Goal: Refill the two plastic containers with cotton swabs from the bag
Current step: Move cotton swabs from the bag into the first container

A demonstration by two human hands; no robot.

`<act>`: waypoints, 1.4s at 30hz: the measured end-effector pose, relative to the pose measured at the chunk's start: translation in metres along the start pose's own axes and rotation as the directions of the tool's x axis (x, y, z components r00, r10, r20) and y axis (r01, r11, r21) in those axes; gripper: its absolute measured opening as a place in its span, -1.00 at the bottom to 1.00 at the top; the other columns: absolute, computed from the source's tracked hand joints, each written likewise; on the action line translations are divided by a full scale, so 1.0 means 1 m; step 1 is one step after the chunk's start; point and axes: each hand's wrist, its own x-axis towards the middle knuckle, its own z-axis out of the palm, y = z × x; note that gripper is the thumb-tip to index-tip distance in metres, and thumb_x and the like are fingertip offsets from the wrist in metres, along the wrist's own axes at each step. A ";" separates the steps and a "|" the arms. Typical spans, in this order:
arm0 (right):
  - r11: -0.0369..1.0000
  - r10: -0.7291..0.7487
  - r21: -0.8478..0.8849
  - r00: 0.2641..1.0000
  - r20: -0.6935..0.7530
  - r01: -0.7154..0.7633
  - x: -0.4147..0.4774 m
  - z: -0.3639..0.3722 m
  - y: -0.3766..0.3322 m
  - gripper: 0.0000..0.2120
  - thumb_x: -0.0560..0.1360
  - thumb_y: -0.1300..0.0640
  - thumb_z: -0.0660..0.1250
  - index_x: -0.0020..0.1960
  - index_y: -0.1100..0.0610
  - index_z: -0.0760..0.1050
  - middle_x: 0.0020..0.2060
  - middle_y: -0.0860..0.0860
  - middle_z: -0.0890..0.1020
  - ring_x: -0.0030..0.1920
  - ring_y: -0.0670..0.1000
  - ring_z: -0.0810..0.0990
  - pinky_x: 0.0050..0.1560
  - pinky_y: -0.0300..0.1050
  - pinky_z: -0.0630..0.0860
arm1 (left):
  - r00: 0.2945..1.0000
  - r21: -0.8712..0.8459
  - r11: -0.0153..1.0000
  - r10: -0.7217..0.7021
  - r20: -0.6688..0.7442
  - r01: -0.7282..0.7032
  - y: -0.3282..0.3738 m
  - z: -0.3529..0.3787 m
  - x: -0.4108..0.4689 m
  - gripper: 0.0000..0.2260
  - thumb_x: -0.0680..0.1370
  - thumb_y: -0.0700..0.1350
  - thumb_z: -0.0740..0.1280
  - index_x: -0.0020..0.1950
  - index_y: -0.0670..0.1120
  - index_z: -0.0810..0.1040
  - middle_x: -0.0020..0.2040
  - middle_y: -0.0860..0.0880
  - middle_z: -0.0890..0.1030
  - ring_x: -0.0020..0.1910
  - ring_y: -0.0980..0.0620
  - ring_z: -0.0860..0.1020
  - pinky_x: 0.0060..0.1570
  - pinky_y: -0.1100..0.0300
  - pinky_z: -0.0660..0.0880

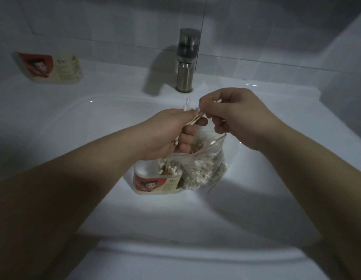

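A clear plastic bag (pixel 206 168) full of cotton swabs stands in the sink basin. Beside it on the left stands an open plastic container (pixel 153 182) with a red and cream label, partly filled with upright swabs. My left hand (pixel 167 134) hovers over the bag's mouth and grips a small bunch of cotton swabs (pixel 54 122). My right hand (pixel 232 116) is just to its right, its fingertips pinching the same bunch near the top. A second container (pixel 52 67) with the same label lies on the sink ledge at the far left.
A steel faucet (pixel 186 59) rises behind my hands at the back of the white sink (pixel 94 199). Tiled wall runs behind it. The room is dim, with light falling on the basin around the bag.
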 end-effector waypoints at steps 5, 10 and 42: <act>0.998 -0.058 -0.033 0.996 -0.075 0.055 -0.001 0.000 0.001 -0.92 0.53 0.19 0.46 -0.02 0.17 0.72 -0.24 0.07 0.71 -0.31 0.01 0.59 -0.29 -0.15 0.54 | 1.000 0.047 0.999 0.022 0.020 -0.023 0.000 0.000 0.000 -0.74 0.73 0.02 0.15 0.01 -0.11 0.49 -0.36 0.05 0.34 -0.46 0.12 0.26 -0.46 0.29 0.27; 0.954 -0.106 -0.276 0.994 0.041 0.113 -0.006 0.008 0.002 -0.79 0.63 0.06 0.33 0.03 0.09 0.73 -0.20 0.01 0.73 -0.15 -0.13 0.67 -0.17 -0.05 0.66 | 0.997 0.023 0.999 0.026 0.067 -0.027 -0.001 0.001 -0.002 -0.77 0.75 -0.03 0.09 0.07 -0.09 0.47 -0.38 0.05 0.33 -0.44 0.12 0.25 -0.44 0.29 0.24; 0.691 -0.269 -0.663 0.954 0.135 0.289 -0.012 0.010 -0.008 -0.82 0.54 -0.07 0.41 0.12 -0.08 0.65 -0.12 -0.18 0.68 -0.12 -0.21 0.64 0.01 -0.17 0.61 | 0.912 0.482 0.868 0.288 -0.292 -0.120 0.003 -0.019 0.013 -0.73 0.65 0.06 0.27 -0.21 0.01 0.38 -0.39 0.06 0.37 -0.47 0.07 0.33 -0.44 0.22 0.31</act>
